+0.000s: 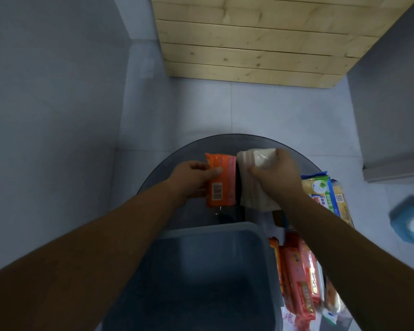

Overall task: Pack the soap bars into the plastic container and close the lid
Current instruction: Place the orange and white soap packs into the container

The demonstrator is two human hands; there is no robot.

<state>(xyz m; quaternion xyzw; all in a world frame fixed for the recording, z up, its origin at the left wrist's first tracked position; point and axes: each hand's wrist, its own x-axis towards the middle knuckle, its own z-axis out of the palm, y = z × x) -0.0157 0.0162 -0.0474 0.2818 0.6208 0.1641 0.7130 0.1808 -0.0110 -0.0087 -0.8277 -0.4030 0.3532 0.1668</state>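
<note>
**Editor:** Start at the left. What is that hand doing?

**Photographer:** The left hand (pixel 194 179) grips an orange soap bar (pixel 221 187) in its wrapper, thumb across the top face and fingers curled behind its left edge. This is over the far part of a round dark table (pixel 191 151). Just beside it is a white soap bar (pixel 253 185), clasped by the right hand (pixel 276 174) with fingers wrapped over its far end. The two packets sit edge to edge, nearly touching. Whether they rest on the table I cannot tell.

**Editor:** And the container?

**Photographer:** The grey-blue plastic container (pixel 213 227) stands open at the table's near side, below both hands. No bar shows inside it, though the view there is blurred.

**Editor:** Further right?

**Photographer:** More wrapped bars — a green-and-yellow pack (pixel 320 189) near the right wrist, and red and pink packs (pixel 299 280) just beside the container's right wall. A blue object (pixel 411 216) lies on the floor, too blurred to name. I cannot pick out a lid.

**Editor:** So which step is this?

**Photographer:** Packing looks barely begun, with the first pair in hand. The next move calls for drawing both bars back over the container and lowering them in — laid flat, side by side, so the rest will fit. The lid comes last.
</note>
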